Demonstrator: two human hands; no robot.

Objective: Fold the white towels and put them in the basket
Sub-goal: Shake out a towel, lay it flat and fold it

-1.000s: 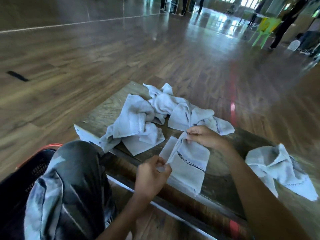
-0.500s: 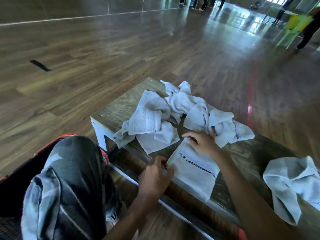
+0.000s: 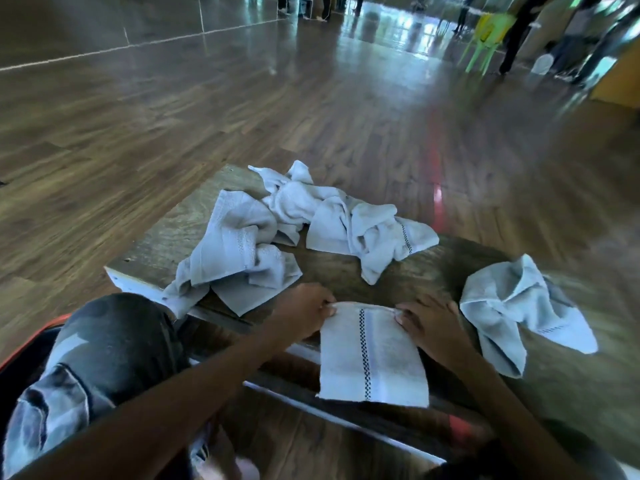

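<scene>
Folding step under way on 1 white terry towel with a black checked stripe (image 3: 372, 355), which is spread flat across the near edge of the low, worn wooden bench top (image 3: 180, 233) so that its lower half hangs over the edge. Its far left corner is pinched by the left hand (image 3: 304, 311) and its far right corner by the right hand (image 3: 427, 323), the fingers of each curled closed on the cloth. The towel is judged to be squared up for a fold not yet made; the next move is judged to call for both corners being carried together to the opposite edge, kept level so that the stripe stays straight. A loose heap of crumpled white towels (image 3: 291, 230) lies further back on the bench, apart from the held towel, and 1 more crumpled white towel (image 3: 519, 306) lies just beside the right hand. Only a dark mesh side and orange rim of the basket (image 3: 31, 337) are seen at lower left, behind a knee in grey patterned trousers (image 3: 114, 341); whether any towels lie in it cannot be told. Glossy brown wood-plank flooring (image 3: 242, 109) fills the large hall around the bench, and a light green plastic chair (image 3: 485, 36) and blurred standing figures are seen far off.
</scene>
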